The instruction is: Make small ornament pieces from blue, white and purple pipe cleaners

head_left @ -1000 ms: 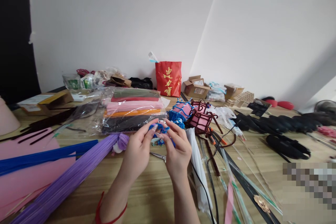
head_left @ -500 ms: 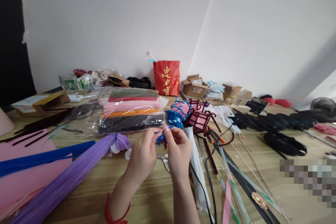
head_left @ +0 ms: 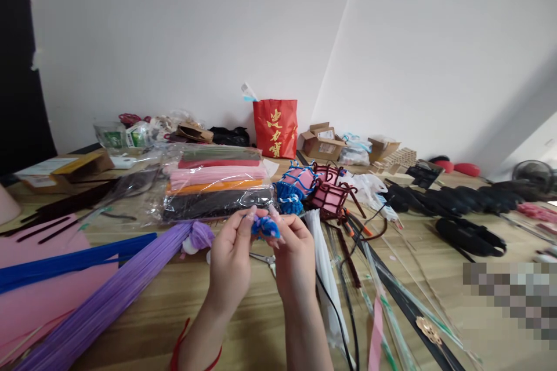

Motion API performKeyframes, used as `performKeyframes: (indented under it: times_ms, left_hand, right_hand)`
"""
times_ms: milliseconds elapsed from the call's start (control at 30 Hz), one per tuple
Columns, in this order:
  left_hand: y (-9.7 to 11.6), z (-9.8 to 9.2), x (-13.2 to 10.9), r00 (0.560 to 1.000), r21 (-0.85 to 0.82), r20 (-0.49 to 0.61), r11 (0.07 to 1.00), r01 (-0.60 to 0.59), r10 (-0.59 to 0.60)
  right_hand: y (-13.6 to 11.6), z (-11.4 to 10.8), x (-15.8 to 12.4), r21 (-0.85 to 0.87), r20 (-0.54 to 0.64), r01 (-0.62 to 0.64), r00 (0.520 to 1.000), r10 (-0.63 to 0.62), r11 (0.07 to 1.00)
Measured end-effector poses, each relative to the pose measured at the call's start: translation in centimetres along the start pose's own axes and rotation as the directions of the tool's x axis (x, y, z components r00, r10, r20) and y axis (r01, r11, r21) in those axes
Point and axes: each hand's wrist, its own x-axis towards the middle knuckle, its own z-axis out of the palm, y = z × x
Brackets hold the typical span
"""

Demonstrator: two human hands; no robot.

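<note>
L hand (head_left: 230, 258) and R hand (head_left: 296, 258) are up over the tabletop (head_left: 256, 333), close tog., w/ a small fuzzy blue piece (head_left: 264, 227) btwn them, purplish in spots. Both grips look clamped on it: L thumb and fingers pinch one side, R fingertips the other. Red cord (head_left: 176, 355) round the L wrist. Scissors (head_left: 262, 258) lie just below the piece from where I stand, partly behind the R hand. Off L there's a long purple bundle (head_left: 126, 290), w/ a blue bundle (head_left: 78, 256) beside it; a white bundle (head_left: 326, 284) lies just R of the R hand. Beyond the hands: clear plastic bag (head_left: 156, 203) w/ multicol. bundles, pink blocks in brown frames (head_left: 329, 198) a bit R, and a red bag (head_left: 285, 127) upright nr the wall.
</note>
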Motion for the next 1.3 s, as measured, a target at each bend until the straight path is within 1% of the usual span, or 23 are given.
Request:
performKeyframes:
  times_ms: [33, 67, 100, 167, 333, 400, 433, 500, 567, 600, 667, 733, 767, 867, 933, 967, 1000, 1033, 1067, 1133, 1200, 1300]
  left_hand:
    - [0.0, 0.0, 0.1, 1.0, -0.031, -0.024, 0.999, 0.017, -0.018]
    - [0.0, 0.0, 0.3, 0.999, -0.025, -0.046, 0.999, 0.02, -0.021]
    - [0.0, 0.0, 0.3, 0.998, 0.012, -0.064, 1.0, 0.012, -0.012]
    - [0.1, -0.3, 0.5, 0.996, 0.123, -0.084, 0.992, -0.013, 0.024]
    - [0.5, -1.3, 0.5, 0.991, 0.375, -0.06, 0.923, -0.09, 0.121]
    - [0.6, -1.5, 0.5, 0.99, 0.433, -0.042, 0.895, -0.105, 0.136]
    - [0.7, -1.5, 0.5, 0.992, 0.431, -0.033, 0.897, -0.098, 0.124]
    - [0.7, -1.4, 0.7, 0.999, 0.338, -0.014, 0.94, -0.038, 0.046]
    - [0.8, -1.1, 0.8, 0.996, 0.152, 0.02, 0.985, 0.086, -0.09]
    - [0.9, -1.0, 0.9, 0.985, 0.046, 0.053, 0.986, 0.161, -0.163]
    - [1.1, -0.9, 1.0, 0.948, -0.143, 0.144, 0.942, 0.303, -0.283]
    - [1.3, -1.0, 1.1, 0.903, -0.306, 0.248, 0.856, 0.418, -0.352]
    - [1.4, -1.0, 1.1, 0.877, -0.386, 0.299, 0.793, 0.472, -0.376]
    - [1.6, -1.1, 1.1, 0.786, -0.572, 0.449, 0.539, 0.619, -0.425]
    - [1.6, -1.1, 1.1, 0.742, -0.636, 0.504, 0.391, 0.665, -0.442]
    - [1.6, -1.0, 1.1, 0.734, -0.655, 0.511, 0.349, 0.67, -0.448]
    - [1.5, -0.9, 1.1, 0.737, -0.673, 0.501, 0.331, 0.662, -0.454]
    - [1.5, -0.8, 1.1, 0.748, -0.687, 0.481, 0.334, 0.645, -0.457]
    - [1.4, -0.7, 1.2, 0.766, -0.697, 0.453, 0.355, 0.623, -0.456]
    - [1.3, -0.7, 1.2, 0.812, -0.708, 0.384, 0.424, 0.565, -0.44]
    - [1.3, -0.7, 1.3, 0.854, -0.714, 0.317, 0.489, 0.501, -0.412]
    - [1.2, -0.8, 1.4, 0.885, -0.719, 0.272, 0.531, 0.448, -0.378]
  right_hand:
    - [0.3, 0.2, -0.1, -0.074, -0.013, 0.064, 0.998, -0.065, 0.995]
    - [0.6, 0.4, -0.2, -0.139, -0.016, 0.11, 0.993, -0.114, 0.984]
    - [0.9, 0.5, -0.2, -0.196, -0.011, 0.139, 0.99, -0.144, 0.971]
    - [1.4, 0.5, -0.1, -0.277, 0.014, 0.163, 0.986, -0.166, 0.947]
    - [2.2, -0.3, 0.4, -0.438, 0.076, 0.255, 0.966, -0.247, 0.862]
    - [2.3, -0.5, 0.5, -0.473, 0.102, 0.29, 0.956, -0.275, 0.832]
    - [2.3, -0.6, 0.5, -0.485, 0.112, 0.304, 0.952, -0.286, 0.82]
    - [2.2, -0.7, 0.6, -0.484, 0.116, 0.315, 0.948, -0.297, 0.817]
    - [2.0, -0.8, 0.7, -0.442, 0.112, 0.293, 0.956, -0.272, 0.848]
    - [1.9, -0.9, 0.7, -0.413, 0.113, 0.277, 0.961, -0.252, 0.868]
    - [1.7, -1.2, 0.9, -0.357, 0.12, 0.255, 0.967, -0.226, 0.899]
    - [1.5, -1.4, 1.0, -0.312, 0.127, 0.256, 0.966, -0.227, 0.915]
    - [1.5, -1.5, 1.0, -0.294, 0.13, 0.261, 0.964, -0.232, 0.919]
    - [1.3, -1.5, 0.9, -0.283, 0.158, 0.287, 0.955, -0.25, 0.915]
    - [1.2, -1.4, 0.7, -0.326, 0.174, 0.324, 0.944, -0.28, 0.888]
    - [1.3, -1.4, 0.7, -0.363, 0.175, 0.347, 0.937, -0.303, 0.865]
    - [1.4, -1.3, 0.6, -0.405, 0.173, 0.371, 0.929, -0.329, 0.835]
    - [1.5, -1.3, 0.5, -0.448, 0.172, 0.391, 0.92, -0.352, 0.804]
    - [1.6, -1.2, 0.5, -0.486, 0.175, 0.405, 0.913, -0.368, 0.775]
    - [1.8, -1.1, 0.3, -0.532, 0.193, 0.423, 0.904, -0.382, 0.734]
    - [2.0, -0.9, 0.1, -0.538, 0.221, 0.433, 0.9, -0.375, 0.723]
    - [2.1, -0.6, -0.1, -0.535, 0.252, 0.439, 0.898, -0.359, 0.722]
